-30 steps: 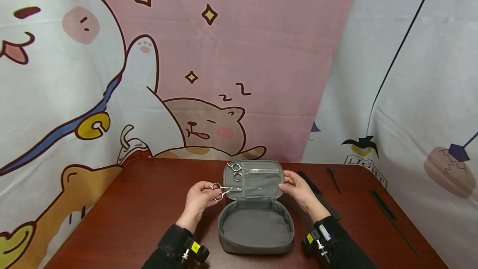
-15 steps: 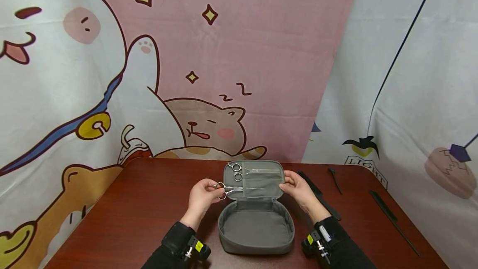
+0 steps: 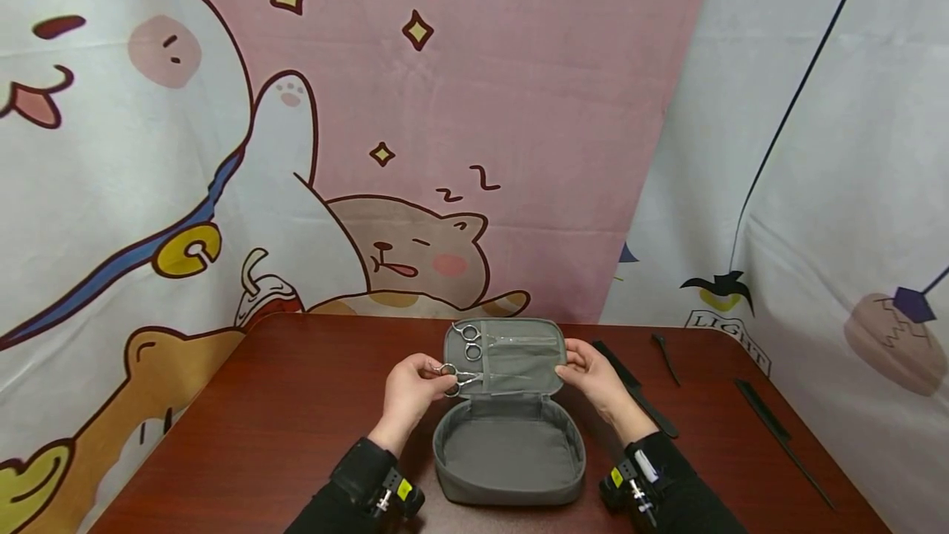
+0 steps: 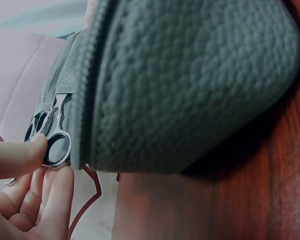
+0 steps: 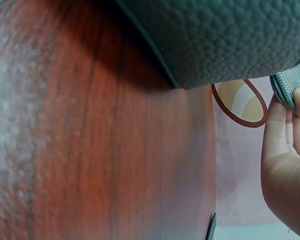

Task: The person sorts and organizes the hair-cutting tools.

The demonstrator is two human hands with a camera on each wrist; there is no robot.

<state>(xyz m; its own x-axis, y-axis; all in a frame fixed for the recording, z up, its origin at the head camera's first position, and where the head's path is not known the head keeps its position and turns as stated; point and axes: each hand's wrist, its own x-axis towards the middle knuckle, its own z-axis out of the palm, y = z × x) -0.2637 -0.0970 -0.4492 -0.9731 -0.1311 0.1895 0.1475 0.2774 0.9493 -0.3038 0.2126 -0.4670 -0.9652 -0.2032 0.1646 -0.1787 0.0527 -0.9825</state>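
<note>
A grey zippered case (image 3: 508, 456) lies unfolded on the table, its lid (image 3: 544, 328) raised at the back. My left hand (image 3: 413, 394) pinches the finger rings of a pair of scissors (image 4: 59, 145), whose blades run into a mesh pocket of the lid. Above them in the same lid, a second pair of scissors (image 3: 470, 340) sits with its rings sticking out of the pocket. On the other side, my right hand (image 3: 596, 381) holds the lid's right edge between thumb and fingers, as the right wrist view also shows.
Right of the case lie a long black comb (image 3: 633, 390), a small dark slender tool (image 3: 666, 359) and a black tail comb (image 3: 782, 439). The brown table (image 3: 296, 419) meets a printed cloth backdrop (image 3: 519, 105) at its far edge.
My left hand has moved right, sliding the scissors deeper into the lid's lower pocket until their rings are near its edge. The right hand keeps its place on the lid.
</note>
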